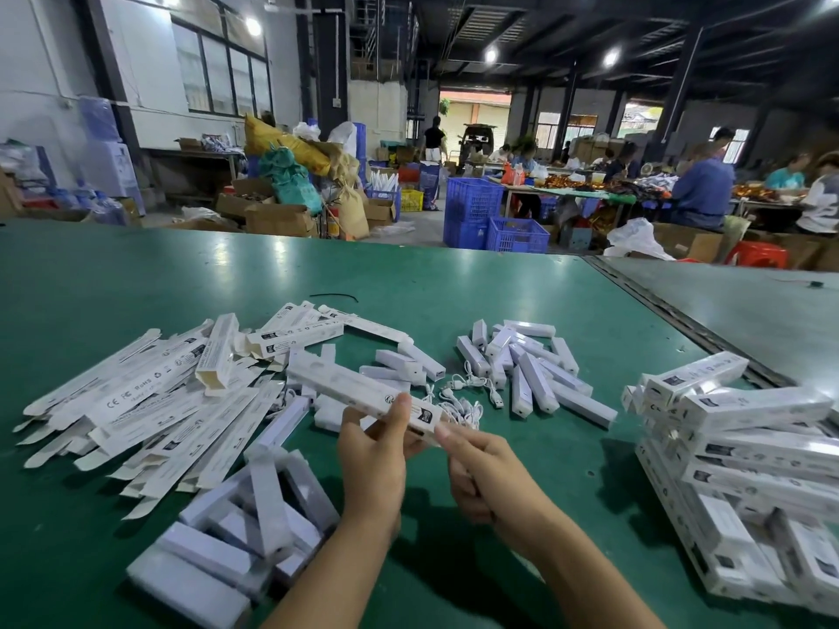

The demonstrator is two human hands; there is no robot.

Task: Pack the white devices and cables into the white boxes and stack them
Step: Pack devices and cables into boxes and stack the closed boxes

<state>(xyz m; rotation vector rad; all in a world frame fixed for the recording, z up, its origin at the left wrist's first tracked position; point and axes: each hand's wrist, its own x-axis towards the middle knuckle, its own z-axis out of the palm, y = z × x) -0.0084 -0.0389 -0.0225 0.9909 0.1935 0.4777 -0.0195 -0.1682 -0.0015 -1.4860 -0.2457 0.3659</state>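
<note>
The fingers (399, 408) of the left hand (372, 451) are curled round a long white box (358, 392), thumb on top. The right hand (472, 469) pinches its near end, seemingly at the flap. Whether a device already lies inside is hidden. The box is held just above the green counter (522, 283), its far end pointing to ten o'clock. If that flap is not tucked fully, the contents could slide out when the box tilts. Loose cables (472, 390) lie just beyond at twelve, near enough to snag. The white devices (531, 370) are heaped at one o'clock and the flat boxes (136, 401) at nine. The packed stack (749, 447) at three looks uneven, so a careless placing might topple it.
</note>
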